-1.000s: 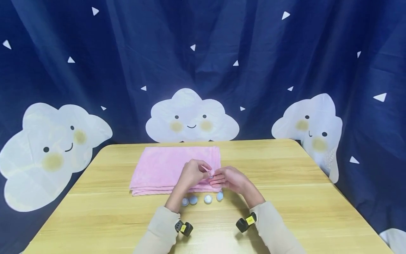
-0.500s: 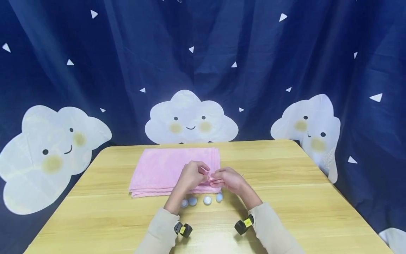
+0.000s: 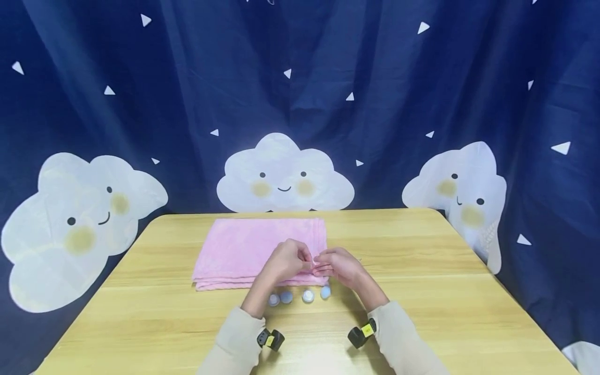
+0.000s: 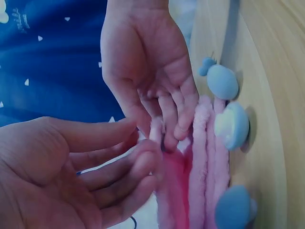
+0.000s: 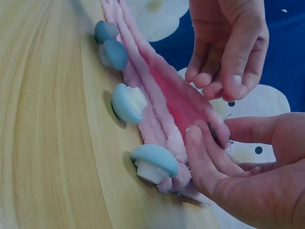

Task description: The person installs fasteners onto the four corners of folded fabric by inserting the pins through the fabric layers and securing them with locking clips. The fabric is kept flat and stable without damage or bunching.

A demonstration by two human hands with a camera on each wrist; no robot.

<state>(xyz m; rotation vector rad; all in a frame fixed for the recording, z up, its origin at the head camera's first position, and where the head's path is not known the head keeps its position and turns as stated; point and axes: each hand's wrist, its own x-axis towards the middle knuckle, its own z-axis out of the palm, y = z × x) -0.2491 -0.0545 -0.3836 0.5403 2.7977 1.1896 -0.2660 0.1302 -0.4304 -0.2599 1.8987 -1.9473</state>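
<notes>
A folded pink fleece blanket lies on the table. My right hand pinches its near right corner, drawn up from the layers below. A small dark round piece shows between the right fingers, at the cloth. Close by, my left hand has thumb and fingertips drawn together right at the raised edge; I cannot tell what lies between them. Several mushroom-shaped pieces with light blue caps and white stems stand or lie along the blanket's near side, among them one near the corner and another further left.
The wooden table extends to both sides and toward me. Behind it hangs a dark blue curtain with white clouds and triangles. A black device is strapped on each wrist over beige sleeves.
Both hands stay at the blanket's corner. The left fingertips have shifted slightly right and down. A small pale bit between the hands a second ago is now hidden.
</notes>
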